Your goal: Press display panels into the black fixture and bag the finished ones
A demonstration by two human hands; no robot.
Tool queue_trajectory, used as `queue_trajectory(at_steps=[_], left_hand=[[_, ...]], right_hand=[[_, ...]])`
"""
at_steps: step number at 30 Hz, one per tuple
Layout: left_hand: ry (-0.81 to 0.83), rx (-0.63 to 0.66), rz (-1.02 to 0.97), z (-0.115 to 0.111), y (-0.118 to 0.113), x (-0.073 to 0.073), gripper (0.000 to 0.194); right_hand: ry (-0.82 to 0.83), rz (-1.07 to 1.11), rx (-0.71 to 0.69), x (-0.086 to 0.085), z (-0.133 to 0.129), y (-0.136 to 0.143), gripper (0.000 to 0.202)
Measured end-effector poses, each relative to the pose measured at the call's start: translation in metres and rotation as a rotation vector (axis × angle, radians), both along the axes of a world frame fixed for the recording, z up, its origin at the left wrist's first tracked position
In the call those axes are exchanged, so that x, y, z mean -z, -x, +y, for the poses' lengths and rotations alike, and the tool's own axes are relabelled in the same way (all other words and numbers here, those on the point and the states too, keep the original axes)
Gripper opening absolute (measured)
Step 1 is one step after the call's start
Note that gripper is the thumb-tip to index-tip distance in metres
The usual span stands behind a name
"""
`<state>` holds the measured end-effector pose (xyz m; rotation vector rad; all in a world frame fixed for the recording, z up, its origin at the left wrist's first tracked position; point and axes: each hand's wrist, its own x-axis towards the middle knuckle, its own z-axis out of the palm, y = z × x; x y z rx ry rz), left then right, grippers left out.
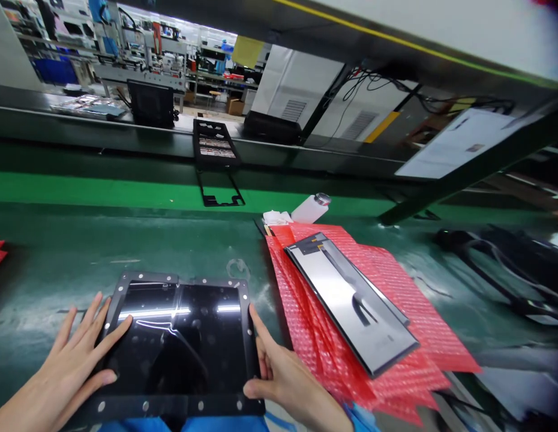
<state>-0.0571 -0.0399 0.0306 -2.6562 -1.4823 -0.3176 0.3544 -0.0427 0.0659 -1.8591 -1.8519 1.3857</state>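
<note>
The black screen point(216, 366) seems laid within its dotted frame point(173, 405) at the bench's point(171, 240) near edge; your left hand point(76, 360) is spread, your right hand's point(290, 372) thumb and forefinger parted. Silver panels point(337, 300) lie apart.

Green tabletop point(171, 243) — red bubble wrap point(423, 312) — glossy black panel point(211, 348).
</note>
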Motion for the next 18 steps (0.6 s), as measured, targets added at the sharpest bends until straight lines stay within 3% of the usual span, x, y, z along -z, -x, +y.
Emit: queue_trajectory(at_steps=[5,12,18], left_hand=[[-0.064,0.014,0.013,0.002,-0.003,0.006,0.058],[-0.024,-0.024,-0.082,-0.003,-0.011,0.001,0.060],[-0.010,-0.040,-0.111,-0.009,-0.008,-0.001,0.058]], right_hand=[[-0.026,-0.162,-0.004,-0.005,-0.004,0.008,0.116],[-0.342,-0.077,0.077,0.007,-0.026,0.019,0.062],[-0.504,-0.078,0.149,0.019,-0.021,0.023,0.057]])
